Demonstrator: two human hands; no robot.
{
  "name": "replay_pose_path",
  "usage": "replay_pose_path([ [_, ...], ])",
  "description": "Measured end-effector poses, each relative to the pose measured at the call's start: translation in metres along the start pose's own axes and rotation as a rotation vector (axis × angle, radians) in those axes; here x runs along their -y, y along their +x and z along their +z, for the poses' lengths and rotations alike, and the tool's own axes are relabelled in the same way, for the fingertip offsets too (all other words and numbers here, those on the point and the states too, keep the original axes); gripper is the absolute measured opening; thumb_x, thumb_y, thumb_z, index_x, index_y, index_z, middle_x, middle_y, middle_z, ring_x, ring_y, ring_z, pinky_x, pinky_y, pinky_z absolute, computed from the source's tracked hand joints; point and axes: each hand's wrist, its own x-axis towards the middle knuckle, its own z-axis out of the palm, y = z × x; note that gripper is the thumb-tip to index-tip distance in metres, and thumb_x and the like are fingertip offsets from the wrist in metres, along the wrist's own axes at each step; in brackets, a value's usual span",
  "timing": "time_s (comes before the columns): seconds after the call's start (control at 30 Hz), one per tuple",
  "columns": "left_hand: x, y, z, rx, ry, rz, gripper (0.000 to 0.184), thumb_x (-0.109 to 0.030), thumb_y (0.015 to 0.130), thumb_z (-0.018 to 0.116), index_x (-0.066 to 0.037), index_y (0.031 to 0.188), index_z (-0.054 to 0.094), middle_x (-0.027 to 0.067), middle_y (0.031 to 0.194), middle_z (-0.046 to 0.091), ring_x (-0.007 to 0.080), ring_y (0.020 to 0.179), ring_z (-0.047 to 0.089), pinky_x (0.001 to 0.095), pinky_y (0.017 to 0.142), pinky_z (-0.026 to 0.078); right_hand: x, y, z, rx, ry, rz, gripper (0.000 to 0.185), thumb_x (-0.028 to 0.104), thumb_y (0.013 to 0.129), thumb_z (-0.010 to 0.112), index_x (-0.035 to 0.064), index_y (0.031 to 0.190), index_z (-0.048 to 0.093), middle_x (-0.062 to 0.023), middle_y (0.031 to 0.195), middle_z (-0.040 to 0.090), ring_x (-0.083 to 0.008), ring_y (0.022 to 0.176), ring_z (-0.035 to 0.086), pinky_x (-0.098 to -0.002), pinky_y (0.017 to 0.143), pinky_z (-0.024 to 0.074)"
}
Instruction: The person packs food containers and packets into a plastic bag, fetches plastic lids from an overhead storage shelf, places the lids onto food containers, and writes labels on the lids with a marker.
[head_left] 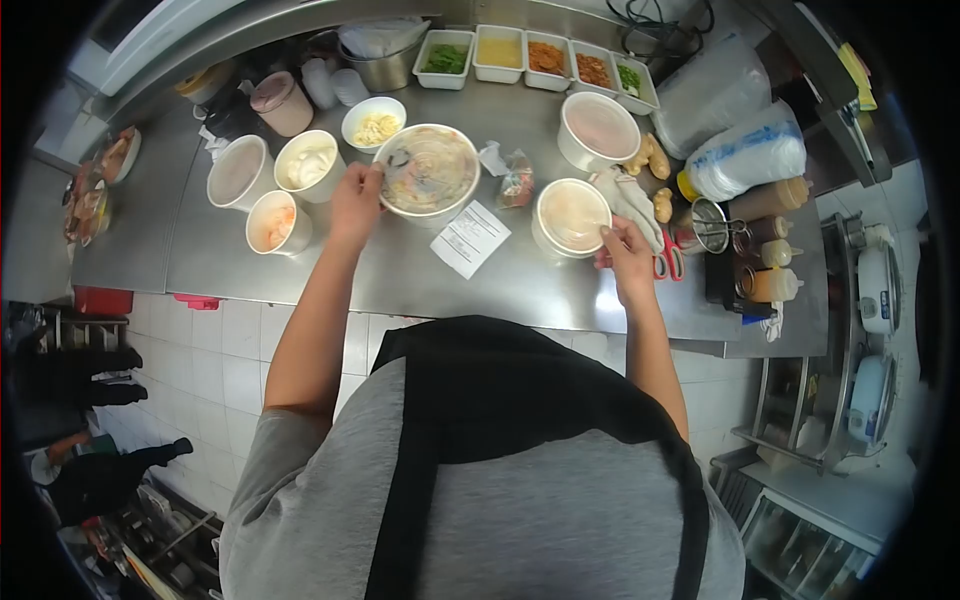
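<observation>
My left hand point(356, 207) grips the left rim of a large white takeout bowl point(428, 172) with a clear lid and mixed food inside. At the other side, my right hand point(629, 256) is closed at the right rim of a smaller lidded tub point(572, 217) with pale contents. Between the two containers lie a printed receipt point(470, 239) and a small knotted plastic bag point(516, 180). Left of my left hand stand a tub of orange pieces point(277, 223) and a tub of white cream point(308, 164). Red-handled scissors point(674, 262) lie beside my right hand.
White trays of toppings point(546, 60) line the back of the steel counter point(400, 275). Another lidded tub point(598, 130), ginger point(655, 157) and a cloth point(628, 195) sit at right, near wrapped lids point(742, 150) and sauce bottles point(775, 285). A bowl of yellow pieces point(374, 124) stands behind.
</observation>
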Motion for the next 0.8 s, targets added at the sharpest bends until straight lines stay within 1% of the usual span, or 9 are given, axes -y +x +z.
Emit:
replay_pose_path([
  [0.1,-0.023,-0.002,0.002,-0.144,0.350,0.414,0.020,-0.021,0.087,0.062,-0.002,0.093,0.059,0.0190,0.110,0.057,0.0290,0.094,0.057,0.0388,0.083,0.047,-0.005,-0.003,-0.001,-0.056,-0.048,-0.050,0.036,0.017,0.087,0.064,0.0015,0.118,0.055,-0.0058,0.086,0.053,-0.0103,0.066,0.056,-0.0223,0.050,0.0474],
  [0.17,-0.051,-0.016,0.002,-0.223,0.477,0.708,0.026,-0.017,0.084,0.064,-0.002,0.104,0.059,0.0206,0.120,0.052,0.0348,0.108,0.051,0.0423,0.095,0.040,0.015,-0.018,0.007,-0.167,-0.416,-0.277,0.036,0.012,0.086,0.061,0.0031,0.120,0.056,-0.0111,0.103,0.056,-0.0204,0.087,0.057,-0.0315,0.071,0.0489],
  [0.23,-0.049,-0.023,-0.001,0.010,0.543,0.820,0.035,-0.015,0.082,0.064,-0.003,0.114,0.056,0.0191,0.121,0.051,0.0376,0.111,0.048,0.0434,0.098,0.038,0.022,-0.027,0.011,-0.248,-0.812,-0.672,0.039,0.011,0.084,0.061,0.0045,0.122,0.057,-0.0179,0.114,0.055,-0.0317,0.102,0.056,-0.0385,0.086,0.0468],
  [0.27,-0.047,-0.028,-0.003,0.130,0.574,0.874,0.040,-0.014,0.081,0.064,-0.004,0.119,0.054,0.0184,0.122,0.051,0.0390,0.113,0.046,0.0440,0.099,0.037,0.021,-0.030,0.014,-0.176,-0.788,-0.649,0.040,0.012,0.082,0.062,0.0084,0.122,0.059,-0.0163,0.126,0.052,-0.0368,0.118,0.046,-0.0437,0.101,0.0341],
  [0.37,-0.037,-0.045,-0.003,0.016,0.624,0.877,0.046,-0.013,0.081,0.065,-0.006,0.124,0.049,0.0179,0.124,0.049,0.0398,0.113,0.045,0.0449,0.099,0.037,0.018,-0.041,0.024,-0.065,-1.022,-0.768,0.039,0.015,0.083,0.063,0.0116,0.122,0.060,-0.0112,0.128,0.052,-0.0336,0.123,0.044,-0.0439,0.100,0.0341],
  [0.47,-0.020,-0.052,0.012,-0.209,0.322,0.471,0.044,-0.013,0.084,0.062,-0.007,0.126,0.048,0.0161,0.125,0.049,0.0342,0.113,0.046,0.0423,0.094,0.041,0.012,-0.044,0.024,-0.069,-1.044,-0.738,0.040,0.019,0.082,0.066,0.0150,0.121,0.061,-0.0069,0.132,0.051,-0.0331,0.127,0.041,-0.0443,0.101,0.0335],
  [0.57,-0.005,-0.038,0.019,-0.034,-0.231,0.099,0.043,-0.013,0.087,0.059,-0.005,0.127,0.046,0.0145,0.125,0.050,0.0261,0.113,0.047,0.0362,0.087,0.045,0.008,-0.042,0.018,-0.075,-1.005,-0.763,0.037,0.019,0.080,0.068,0.0160,0.116,0.064,-0.0063,0.130,0.053,-0.0337,0.126,0.042,-0.0437,0.100,0.0348],
  [0.6,-0.007,-0.035,0.016,-0.043,-0.103,0.165,0.040,-0.013,0.090,0.054,-0.002,0.127,0.045,0.0145,0.123,0.053,0.0214,0.108,0.052,0.0318,0.082,0.048,0.006,-0.038,0.015,-0.077,-0.978,-0.780,0.035,0.018,0.079,0.069,0.0162,0.114,0.065,-0.0060,0.130,0.054,-0.0338,0.126,0.043,-0.0434,0.100,0.0353],
  [0.8,-0.003,-0.024,-0.007,-0.098,-0.019,0.174,0.033,-0.013,0.093,0.049,0.001,0.123,0.052,0.0159,0.114,0.061,0.0213,0.095,0.060,0.0314,0.081,0.048,0.023,-0.014,0.022,-0.231,-0.967,-0.930,0.019,0.013,0.076,0.070,0.0117,0.095,0.065,-0.0097,0.115,0.060,-0.0349,0.115,0.050,-0.0454,0.094,0.0379],
])
